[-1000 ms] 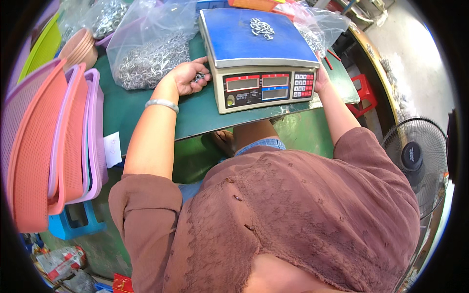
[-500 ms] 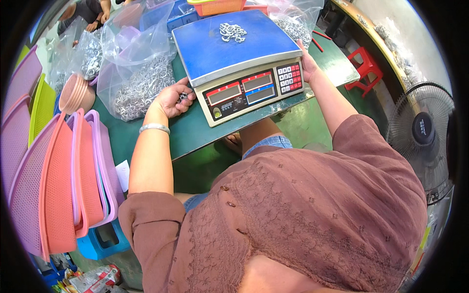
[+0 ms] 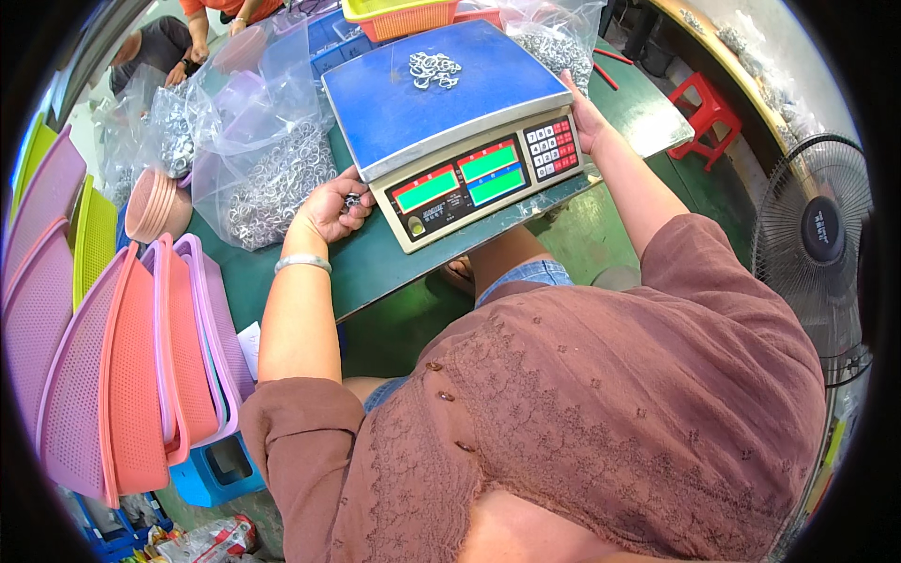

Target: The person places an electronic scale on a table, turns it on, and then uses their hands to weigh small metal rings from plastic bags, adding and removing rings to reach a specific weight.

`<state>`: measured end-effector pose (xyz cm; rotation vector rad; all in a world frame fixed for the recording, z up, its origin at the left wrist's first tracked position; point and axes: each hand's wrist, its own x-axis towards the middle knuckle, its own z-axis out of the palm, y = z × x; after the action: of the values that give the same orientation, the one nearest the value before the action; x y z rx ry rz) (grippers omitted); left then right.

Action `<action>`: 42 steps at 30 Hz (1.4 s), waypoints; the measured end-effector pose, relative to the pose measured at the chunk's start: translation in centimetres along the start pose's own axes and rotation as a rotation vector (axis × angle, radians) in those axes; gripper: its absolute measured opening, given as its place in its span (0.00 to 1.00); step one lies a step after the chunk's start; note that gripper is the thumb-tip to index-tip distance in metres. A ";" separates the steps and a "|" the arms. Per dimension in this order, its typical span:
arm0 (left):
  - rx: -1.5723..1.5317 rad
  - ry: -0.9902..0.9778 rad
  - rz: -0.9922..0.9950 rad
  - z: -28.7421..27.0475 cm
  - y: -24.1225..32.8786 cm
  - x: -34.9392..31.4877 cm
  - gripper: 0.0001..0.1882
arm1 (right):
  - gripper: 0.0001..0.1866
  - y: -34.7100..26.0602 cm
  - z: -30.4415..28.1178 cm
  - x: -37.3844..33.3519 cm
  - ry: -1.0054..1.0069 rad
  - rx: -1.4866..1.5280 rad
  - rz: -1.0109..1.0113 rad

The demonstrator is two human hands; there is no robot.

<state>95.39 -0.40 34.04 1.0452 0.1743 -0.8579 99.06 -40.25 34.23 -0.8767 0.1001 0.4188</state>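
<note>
A weighing scale (image 3: 450, 84) with a blue platform stands on the green table, its displays lit green. On the platform lies a small pile of shiny ring-like metal pieces (image 3: 435, 70). My left hand (image 3: 336, 206), beside the scale's front left corner, is curled around a few small metal pieces (image 3: 352, 201); how many cannot be made out. At the right side of the scale, my right hand (image 3: 587, 117) rests against the casing with a finger stretched upward. Its other fingers are partly hidden by the scale. A clear plastic bag (image 3: 272, 183) full of similar metal pieces sits near my left hand.
Stacked perforated baskets (image 3: 127, 375) in pink, orange and purple stand at the left, near nested pink bowls (image 3: 158, 206). Another filled bag (image 3: 554, 47) sits behind the scale. A red stool (image 3: 704, 117) and a fan (image 3: 821, 230) are at the right. Another person's hands (image 3: 199, 52) show far left.
The scale's displays have gone from dark to lit green. My view has shifted slightly; both hands keep about the same places beside the scale. More of a co-worker's orange clothing shows.
</note>
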 end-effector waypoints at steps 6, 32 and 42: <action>-0.049 -0.016 0.049 -0.2 -0.5 0.1 0.19 | 0.32 0.1 -0.4 0.0 0.028 -0.020 -0.024; -0.222 -0.079 0.105 -1.5 -1.3 0.2 0.20 | 0.29 0.0 -2.9 0.3 -0.058 0.062 -0.025; -0.224 -0.084 0.121 -1.6 -1.4 0.1 0.18 | 0.27 0.1 -2.5 -0.5 -0.024 0.071 -0.057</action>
<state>94.91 0.54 32.25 0.8006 0.1321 -0.7523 98.80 -42.21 32.68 -0.8023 0.0673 0.3701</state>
